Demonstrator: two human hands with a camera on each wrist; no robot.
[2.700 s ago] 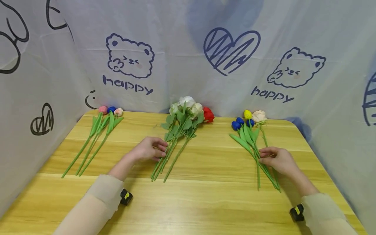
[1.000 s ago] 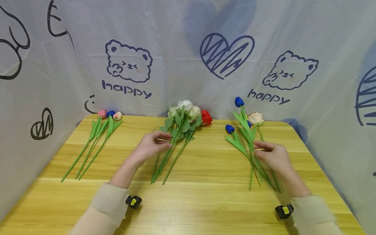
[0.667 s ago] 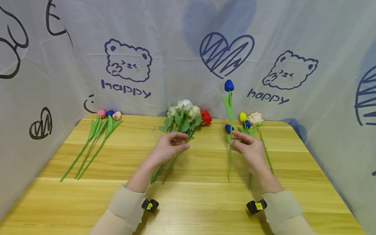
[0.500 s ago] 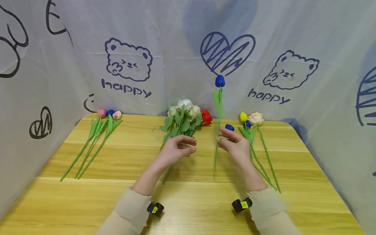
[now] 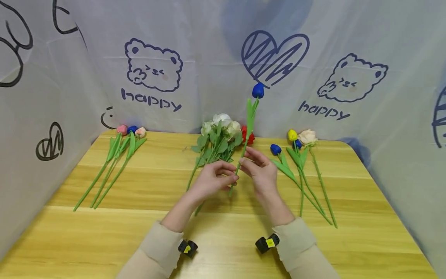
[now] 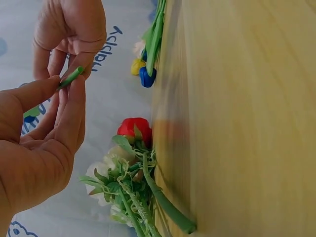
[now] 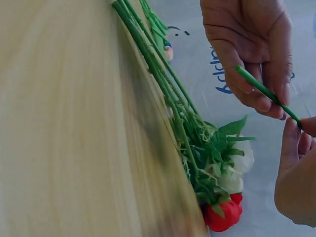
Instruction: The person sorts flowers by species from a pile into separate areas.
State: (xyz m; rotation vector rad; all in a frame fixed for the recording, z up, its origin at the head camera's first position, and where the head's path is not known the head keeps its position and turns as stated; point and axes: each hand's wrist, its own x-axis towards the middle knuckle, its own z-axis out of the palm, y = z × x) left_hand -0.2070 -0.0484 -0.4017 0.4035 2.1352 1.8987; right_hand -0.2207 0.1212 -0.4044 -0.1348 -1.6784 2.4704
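Note:
In the head view, a blue artificial tulip (image 5: 258,90) stands slightly tilted above the table, bloom up. My right hand (image 5: 261,172) pinches its green stem partway down. Lower on the same stem, my left hand (image 5: 216,180) has thumb and fingertips around it. Close up in the left wrist view, the cut end of the tulip stem (image 6: 71,78) pokes out between the left thumb and fingers. The right wrist view shows the bare stem (image 7: 259,86) crossing the left fingertips. Behind my hands lies a bunch of white roses (image 5: 223,121) with a red rose (image 5: 248,135), their stems partly hidden.
On the right of the wooden table (image 5: 216,248) lie a blue tulip (image 5: 275,149), a yellow tulip (image 5: 292,135), another blue tulip and a pale rose (image 5: 307,136). Pink and blue tulips (image 5: 122,130) lie at left. A printed cloth (image 5: 216,77) walls the back and sides.
My right hand has lifted one blue tulip from the right group and carried it left to the middle. My left hand has moved right from the white roses and taken the stem's lower part.

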